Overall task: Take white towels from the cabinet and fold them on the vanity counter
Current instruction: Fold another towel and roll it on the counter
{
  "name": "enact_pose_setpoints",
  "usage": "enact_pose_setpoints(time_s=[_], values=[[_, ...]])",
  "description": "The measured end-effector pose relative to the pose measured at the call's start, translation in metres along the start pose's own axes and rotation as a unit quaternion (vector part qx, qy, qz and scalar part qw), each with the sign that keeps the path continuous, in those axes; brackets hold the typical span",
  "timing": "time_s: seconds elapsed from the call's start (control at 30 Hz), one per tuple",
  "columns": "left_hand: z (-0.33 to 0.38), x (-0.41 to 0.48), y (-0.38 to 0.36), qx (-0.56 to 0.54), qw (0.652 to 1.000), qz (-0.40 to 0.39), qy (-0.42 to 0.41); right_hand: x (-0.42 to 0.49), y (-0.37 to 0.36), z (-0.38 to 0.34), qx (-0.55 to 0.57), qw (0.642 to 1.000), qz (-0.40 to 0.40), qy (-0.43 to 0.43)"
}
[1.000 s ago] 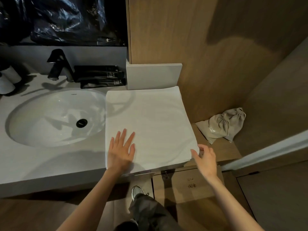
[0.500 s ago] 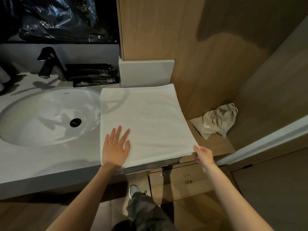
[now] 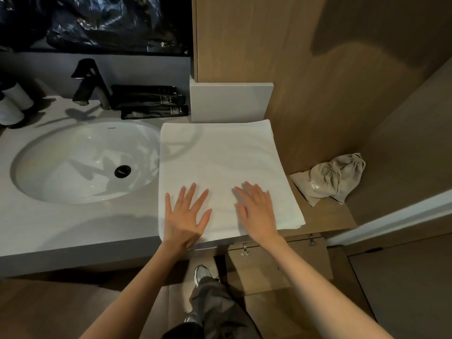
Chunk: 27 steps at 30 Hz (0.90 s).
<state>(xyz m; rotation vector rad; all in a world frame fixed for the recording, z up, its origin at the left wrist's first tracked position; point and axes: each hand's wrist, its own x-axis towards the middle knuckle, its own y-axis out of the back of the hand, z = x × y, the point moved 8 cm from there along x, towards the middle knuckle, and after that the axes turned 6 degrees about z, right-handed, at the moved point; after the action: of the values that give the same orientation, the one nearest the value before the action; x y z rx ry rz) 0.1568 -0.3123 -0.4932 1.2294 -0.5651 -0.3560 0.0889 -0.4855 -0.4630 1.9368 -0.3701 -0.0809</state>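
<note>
White towel [image 3: 220,165] is seen folded into a flat, roughly square pad, laid on the vanity counter [image 3: 73,223] just to the right of the sink basin [image 3: 80,162]; its left edge runs close beside the basin rim and its far edge meets a pale grey block [image 3: 231,101] at the back of the counter. Layered edges are visible at the near right corner of the towel. Left hand [image 3: 187,216] is placed palm down on the near left part of the towel, fingers straight and spread, nothing grasped. Right hand [image 3: 256,211] is laid likewise on the near right part, fingers extended and released, nothing held; the two hands are set side by side, apart from each other. A black drain [image 3: 122,171] is noted in the basin, a dark faucet [image 3: 90,84] behind it, and black tubes [image 3: 149,101] stacked between the faucet and the grey block. White cylindrical items [image 3: 14,104] are partly seen at the far left of the counter; what they are cannot be told. A beige drawstring bag [image 3: 330,178] is lying on a wooden ledge [image 3: 325,216] to the right of the towel, well apart from both hands. Below the counter edge a wooden cabinet door [image 3: 276,263] with metal hinges is seen, and beside it a grey trouser leg and a light shoe [image 3: 203,275].
</note>
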Motion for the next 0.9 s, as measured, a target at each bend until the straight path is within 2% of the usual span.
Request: enact_pose_setpoints(time_s=[0.13, 0.4, 0.63, 0.83, 0.9], values=[[-0.011, -0.006, -0.008, 0.050, 0.998, -0.023, -0.039, 0.011, -0.045, -0.029, -0.060, 0.990, -0.110, 0.063], [-0.023, -0.012, -0.011, 0.064, 0.993, -0.062, -0.080, 0.002, -0.029, 0.042, -0.180, 0.962, -0.131, 0.155], [-0.031, -0.017, 0.000, 0.039, 0.989, -0.075, -0.121, -0.007, -0.008, 0.094, -0.187, 0.969, -0.125, 0.098], [-0.032, -0.030, 0.014, 0.004, 0.992, -0.024, -0.124, -0.025, 0.000, 0.100, -0.158, 0.979, -0.126, 0.040], [-0.035, -0.034, 0.010, -0.002, 0.993, -0.051, -0.111, -0.033, 0.001, 0.100, -0.147, 0.981, -0.127, 0.020]])
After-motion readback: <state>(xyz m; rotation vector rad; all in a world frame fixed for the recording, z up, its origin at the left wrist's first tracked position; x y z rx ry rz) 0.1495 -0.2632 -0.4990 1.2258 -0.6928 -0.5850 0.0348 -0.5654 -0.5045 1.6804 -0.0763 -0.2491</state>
